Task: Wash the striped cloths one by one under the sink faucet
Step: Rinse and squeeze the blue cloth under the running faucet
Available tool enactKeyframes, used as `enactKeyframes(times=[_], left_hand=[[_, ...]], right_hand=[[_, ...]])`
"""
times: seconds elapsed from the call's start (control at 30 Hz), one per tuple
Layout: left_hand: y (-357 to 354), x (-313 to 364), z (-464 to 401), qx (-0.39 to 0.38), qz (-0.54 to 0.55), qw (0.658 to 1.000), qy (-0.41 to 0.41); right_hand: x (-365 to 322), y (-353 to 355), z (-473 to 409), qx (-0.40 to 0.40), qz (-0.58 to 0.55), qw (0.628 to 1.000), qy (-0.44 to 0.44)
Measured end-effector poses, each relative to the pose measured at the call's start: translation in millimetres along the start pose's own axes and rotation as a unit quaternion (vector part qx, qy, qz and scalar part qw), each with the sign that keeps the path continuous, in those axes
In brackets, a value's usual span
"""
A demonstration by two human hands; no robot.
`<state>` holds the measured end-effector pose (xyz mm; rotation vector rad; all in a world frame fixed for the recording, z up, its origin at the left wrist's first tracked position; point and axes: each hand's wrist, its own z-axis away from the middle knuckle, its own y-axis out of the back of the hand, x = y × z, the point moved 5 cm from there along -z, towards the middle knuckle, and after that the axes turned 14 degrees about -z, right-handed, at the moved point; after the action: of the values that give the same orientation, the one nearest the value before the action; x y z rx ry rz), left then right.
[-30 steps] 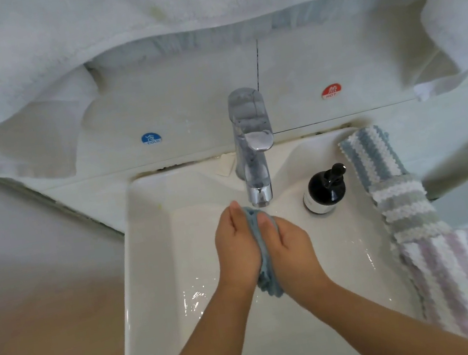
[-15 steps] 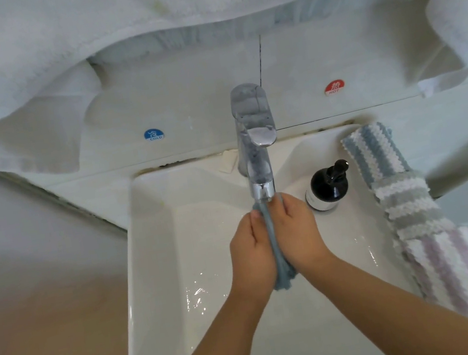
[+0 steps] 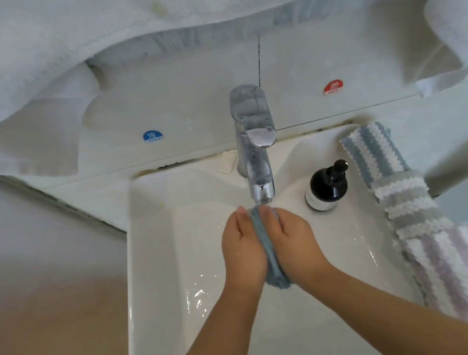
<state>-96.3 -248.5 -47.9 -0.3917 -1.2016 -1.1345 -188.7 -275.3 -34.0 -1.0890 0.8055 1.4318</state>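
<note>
A wet blue-grey cloth [image 3: 270, 253] is sandwiched edge-up between my two palms, just below the chrome faucet [image 3: 255, 143] spout and over the white sink [image 3: 137, 269]. My left hand [image 3: 242, 249] presses its left side and my right hand [image 3: 293, 238] its right side, fingers fairly straight and pointing toward the spout. The cloth's lower end hangs out beneath my wrists. Three more striped cloths lie along the sink's right rim: blue-white [image 3: 373, 152], grey-white [image 3: 405, 205] and purple-white [image 3: 453, 274].
A black pump soap bottle [image 3: 327, 187] stands in the sink's back right corner beside the faucet. White towels [image 3: 139, 14] hang overhead along the wall. Blue cold [image 3: 152, 136] and red hot [image 3: 333, 87] stickers mark the back ledge. Water glistens in the basin.
My palms have rubbed the cloth back and forth: the right hand slid forward toward the spout, then drew back a little, while the left came forward again.
</note>
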Motion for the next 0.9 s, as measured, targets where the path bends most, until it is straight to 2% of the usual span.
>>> enactKeyframes(times=[0.07,0.23,0.4,0.53,0.6,0.73,0.9], left_hand=[[3,1,-6,0.015,0.007,1.000,0.001],[-10,-2,18,-0.054,-0.032,0.998,-0.023],[6,1,-7,0.018,0.040,0.999,0.014],[-6,7,9,-0.040,-0.015,0.999,-0.010],[-8,6,13,-0.052,-0.029,0.998,-0.010],[3,5,-5,-0.002,0.017,1.000,0.008],[-11,7,11,-0.063,-0.035,0.997,-0.002]], right_hand=[[0,-4,6,-0.005,-0.009,1.000,0.001],[-15,6,-14,0.016,-0.002,0.999,0.034],[-1,-6,13,-0.003,-0.032,0.999,-0.005],[-18,4,-5,0.026,-0.008,0.998,0.049],[-17,6,-11,0.023,0.001,0.999,0.048],[-6,-2,11,0.010,-0.029,0.999,-0.009],[-21,8,-13,0.030,0.015,0.998,0.057]])
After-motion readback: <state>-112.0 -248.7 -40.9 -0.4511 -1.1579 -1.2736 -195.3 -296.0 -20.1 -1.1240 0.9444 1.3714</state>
